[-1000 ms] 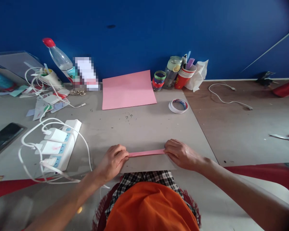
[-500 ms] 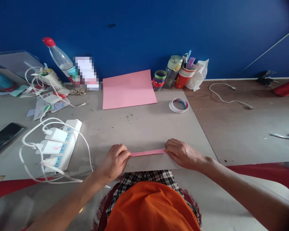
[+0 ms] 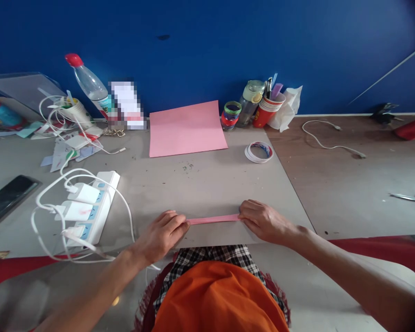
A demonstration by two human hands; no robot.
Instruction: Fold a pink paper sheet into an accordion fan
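A narrow folded strip of pink paper (image 3: 214,219) stretches sideways near the front edge of the grey table. My left hand (image 3: 166,233) is closed on the strip's left end, and its fingers hide that end. At the other end, my right hand (image 3: 257,219) pinches the strip between thumb and fingers. Farther back lies a larger pink paper sheet (image 3: 187,131), apart from both hands. To the right of that sheet rests a roll of white tape (image 3: 259,152).
On the left are a white power strip (image 3: 105,203) with looping cables and a black phone (image 3: 12,196). Along the blue wall stand a red-capped bottle (image 3: 90,83), a jar (image 3: 231,115) and red paper cups (image 3: 265,113). Scissors (image 3: 410,198) lie far right.
The fingers of my left hand have shifted slightly and lie flatter over the strip's end. My right hand keeps its pinch. The whole view has moved a little.
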